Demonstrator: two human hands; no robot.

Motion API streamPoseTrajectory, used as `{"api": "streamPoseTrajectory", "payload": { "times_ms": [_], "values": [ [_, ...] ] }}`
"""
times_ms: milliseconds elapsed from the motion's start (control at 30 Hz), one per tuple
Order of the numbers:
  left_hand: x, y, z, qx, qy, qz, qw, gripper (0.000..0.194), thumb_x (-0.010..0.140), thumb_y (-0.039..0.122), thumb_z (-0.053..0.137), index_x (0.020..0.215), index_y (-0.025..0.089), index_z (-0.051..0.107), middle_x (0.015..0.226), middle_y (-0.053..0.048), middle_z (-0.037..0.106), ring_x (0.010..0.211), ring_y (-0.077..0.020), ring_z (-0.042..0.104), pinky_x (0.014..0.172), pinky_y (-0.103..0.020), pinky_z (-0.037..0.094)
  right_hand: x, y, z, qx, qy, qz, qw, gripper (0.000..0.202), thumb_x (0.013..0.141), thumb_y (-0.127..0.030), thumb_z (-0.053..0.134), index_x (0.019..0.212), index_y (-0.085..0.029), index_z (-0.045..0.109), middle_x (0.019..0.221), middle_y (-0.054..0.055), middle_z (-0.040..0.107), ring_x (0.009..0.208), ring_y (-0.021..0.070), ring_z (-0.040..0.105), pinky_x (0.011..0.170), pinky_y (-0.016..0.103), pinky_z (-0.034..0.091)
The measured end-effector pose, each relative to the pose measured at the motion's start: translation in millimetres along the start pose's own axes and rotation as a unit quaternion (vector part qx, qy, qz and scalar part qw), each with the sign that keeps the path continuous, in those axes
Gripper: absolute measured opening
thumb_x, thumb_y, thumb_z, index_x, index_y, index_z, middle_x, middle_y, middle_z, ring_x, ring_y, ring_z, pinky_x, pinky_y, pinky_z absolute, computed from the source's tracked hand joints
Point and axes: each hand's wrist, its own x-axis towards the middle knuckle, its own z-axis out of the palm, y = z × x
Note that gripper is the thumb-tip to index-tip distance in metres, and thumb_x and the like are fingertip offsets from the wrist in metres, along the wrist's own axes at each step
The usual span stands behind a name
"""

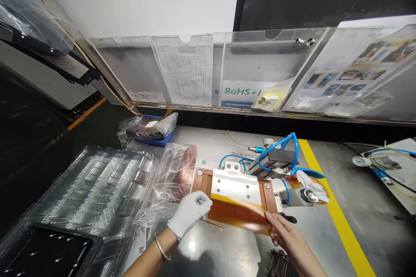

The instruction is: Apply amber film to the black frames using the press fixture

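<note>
A translucent amber film [235, 214] stretches in front of a pneumatic fixture [238, 184] marked JJ-25070. My left hand [191, 211], in a white glove, is closed in a pinch at the film's left edge. Bare, my right hand [282, 230] pinches its right end between thumb and fingers. Light glares off the film's surface, and the lower part of the fixture is hidden behind it. Just below my left fingers shows a thin copper-coloured strip [214, 224]; I cannot tell whether they touch it.
Clear plastic trays [97, 186] are stacked at left, beside copper-coloured sheets in a plastic bag [178, 173]. A blue bin [159, 141] holds a wrapped package. Blue air hoses [294, 151] and a round metal-topped container [308, 195] stand right. Dark metal pieces [277, 263] lie near the front.
</note>
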Motion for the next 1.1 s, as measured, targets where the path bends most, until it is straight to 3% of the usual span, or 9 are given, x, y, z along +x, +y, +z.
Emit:
{"api": "streamPoseTrajectory", "payload": {
  "times_ms": [200, 400, 767, 1100],
  "values": [
    [42, 3, -0.8, 0.100, 0.035, 0.013, 0.994, 0.010, 0.067, 0.024, 0.051, 0.058, 0.020, 0.047, 0.053, 0.006, 0.047, 0.053, -0.0114, 0.048, 0.056, -0.025, 0.035, 45, -19, -6, -0.101, -0.010, 0.018, 0.995, 0.052, 0.064, -0.068, 0.063, 0.055, -0.021, 0.041, 0.044, -0.009, 0.038, 0.039, 0.0069, 0.034, 0.042, 0.023, 0.024],
    [61, 8, -2.5, 0.138, 0.044, 0.007, 0.989, 0.008, 0.067, 0.022, 0.051, 0.059, 0.020, 0.050, 0.056, 0.004, 0.052, 0.058, -0.0133, 0.050, 0.060, -0.027, 0.037, 59, -22, -9, -0.128, -0.018, 0.022, 0.991, 0.046, 0.071, -0.062, 0.059, 0.058, -0.022, 0.041, 0.046, -0.010, 0.039, 0.037, 0.0060, 0.034, 0.042, 0.024, 0.024],
    [64, 4, -3.7, 0.140, 0.053, 0.008, 0.989, 0.013, 0.067, 0.022, 0.054, 0.056, 0.021, 0.047, 0.053, 0.005, 0.049, 0.054, -0.0129, 0.049, 0.058, -0.027, 0.036, 68, -31, -8, -0.161, 0.000, 0.033, 0.986, 0.041, 0.069, -0.059, 0.059, 0.063, -0.021, 0.046, 0.046, -0.010, 0.037, 0.039, 0.0053, 0.032, 0.041, 0.021, 0.024],
    [57, 3, -4.4, 0.054, 0.040, -0.009, 0.998, 0.019, 0.075, 0.032, 0.056, 0.061, 0.020, 0.051, 0.048, 0.005, 0.058, 0.051, -0.0136, 0.057, 0.065, -0.028, 0.047, 70, -47, -27, -0.284, -0.035, 0.042, 0.957, 0.052, 0.065, -0.070, 0.060, 0.059, -0.020, 0.050, 0.041, -0.007, 0.041, 0.036, 0.0061, 0.030, 0.042, 0.023, 0.021]
  ]
}}
